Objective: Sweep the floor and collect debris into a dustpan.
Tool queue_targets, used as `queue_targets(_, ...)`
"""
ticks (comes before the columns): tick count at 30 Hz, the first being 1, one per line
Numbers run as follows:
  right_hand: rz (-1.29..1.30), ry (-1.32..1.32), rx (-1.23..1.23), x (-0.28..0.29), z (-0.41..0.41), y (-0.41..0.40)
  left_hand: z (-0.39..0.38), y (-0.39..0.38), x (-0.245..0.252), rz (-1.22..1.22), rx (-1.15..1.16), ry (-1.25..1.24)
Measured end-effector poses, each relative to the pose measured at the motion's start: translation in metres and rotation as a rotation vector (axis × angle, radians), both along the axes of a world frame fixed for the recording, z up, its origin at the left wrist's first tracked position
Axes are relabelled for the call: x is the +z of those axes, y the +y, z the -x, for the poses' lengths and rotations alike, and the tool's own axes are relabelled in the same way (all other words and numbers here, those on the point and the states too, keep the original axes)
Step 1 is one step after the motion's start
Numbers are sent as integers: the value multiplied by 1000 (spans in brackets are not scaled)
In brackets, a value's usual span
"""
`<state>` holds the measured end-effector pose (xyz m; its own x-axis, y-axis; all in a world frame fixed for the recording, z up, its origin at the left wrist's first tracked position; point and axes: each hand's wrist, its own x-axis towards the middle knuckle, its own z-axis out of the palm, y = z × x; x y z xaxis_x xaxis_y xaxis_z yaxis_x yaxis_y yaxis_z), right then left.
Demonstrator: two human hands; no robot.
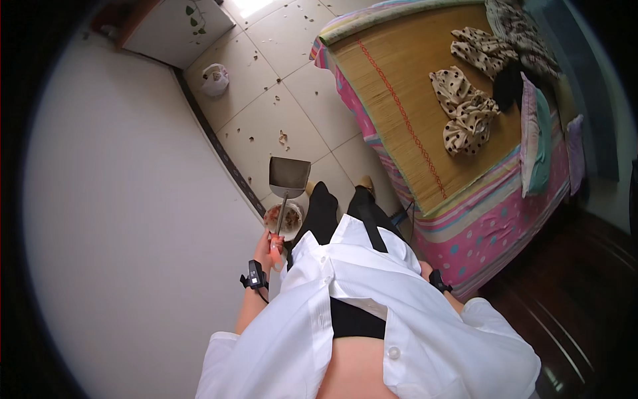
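Note:
My left hand (269, 244) is closed around the orange handle (275, 253) of a metal dustpan (289, 174). The pan is held out ahead, above the tiled floor, and its shaft passes over a round waste bin (294, 232) holding reddish and brown scraps. At my right side, my right hand (426, 270) is mostly hidden by the white shirt, so its fingers and anything in them cannot be made out. Beyond the dustpan lie pale scraps (283, 137) and several small dark bits on the floor tiles (305, 104).
A bed with a woven mat (398, 65), dotted clothes (461, 112) and a pillow (536, 139) stands on the right. A white wall (124, 199) runs along the left. Farther ahead are a tied plastic bag (216, 81) and a white cabinet (174, 32).

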<state>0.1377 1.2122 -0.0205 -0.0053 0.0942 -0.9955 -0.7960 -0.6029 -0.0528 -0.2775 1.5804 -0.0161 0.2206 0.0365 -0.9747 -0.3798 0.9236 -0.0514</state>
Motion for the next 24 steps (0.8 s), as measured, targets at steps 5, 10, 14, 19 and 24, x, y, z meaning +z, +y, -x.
queue_targets(5,-480,-800,1247,-112,-3,22,19,34,14,8,-101,7)
queue_targets(10,-717,-1196,956,-168,-43,126,19,43,21,-6,-168,200)
queue_targets(14,-884,-458,253,-162,-21,247,28,47,22,13,-179,-4)
queue_targets(19,-977,-729,351,-176,52,386,32,52,14,29,-236,32)
queue_targets(24,-666,-229,478,-159,69,426,34,56,10,49,-263,-60)
